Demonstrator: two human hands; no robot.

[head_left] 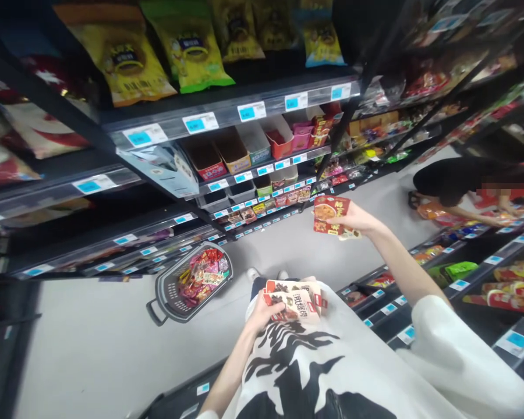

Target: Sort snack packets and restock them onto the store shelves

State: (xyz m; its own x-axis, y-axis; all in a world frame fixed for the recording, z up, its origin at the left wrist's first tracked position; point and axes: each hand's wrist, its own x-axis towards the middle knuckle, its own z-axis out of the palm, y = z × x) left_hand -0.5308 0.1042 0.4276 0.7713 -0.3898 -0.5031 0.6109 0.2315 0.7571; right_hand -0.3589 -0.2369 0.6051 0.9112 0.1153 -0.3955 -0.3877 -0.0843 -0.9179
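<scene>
In my left hand (263,312) are several cream-and-red snack packets (297,306), fanned a little and held close to my shirt, with the thumb across the front one. My right hand (357,219) is stretched out over the aisle, gripping a red snack packet (329,214) with a picture of food in a bowl. A paler packet shows partly behind and below it. On the floor to my left stands a grey shopping basket (171,291) holding a heap of colourful small packets (204,276).
Ahead, a dark shelf unit (236,99) carries yellow snack bags (196,46) and open display boxes (231,152). Low shelves with price tags (388,308) run along my right. A person in black (445,177) crouches at the right, reaching toward goods. Grey floor (100,343) lies between the shelves.
</scene>
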